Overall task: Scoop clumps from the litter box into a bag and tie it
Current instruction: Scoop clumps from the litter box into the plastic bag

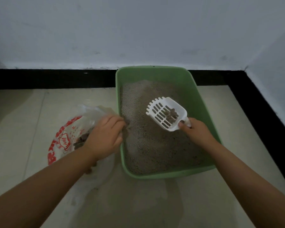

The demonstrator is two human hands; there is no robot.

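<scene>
A green litter box (pixel 202 102) full of grey litter stands on the floor against the wall. My right hand (pixel 197 130) grips the handle of a white slotted scoop (pixel 166 113), held over the litter with dark clumps (pixel 171 115) lying in it. My left hand (pixel 105 135) holds the edge of a clear plastic bag with red print (pixel 64 137) at the box's left rim, fingers curled. Several dark clumps (pixel 81 141) show inside the bag.
Pale floor tiles (pixel 23 122) surround the box, dusted with litter in front. A black skirting strip (pixel 53 79) runs along the grey wall behind and down the right side, forming a corner at the far right.
</scene>
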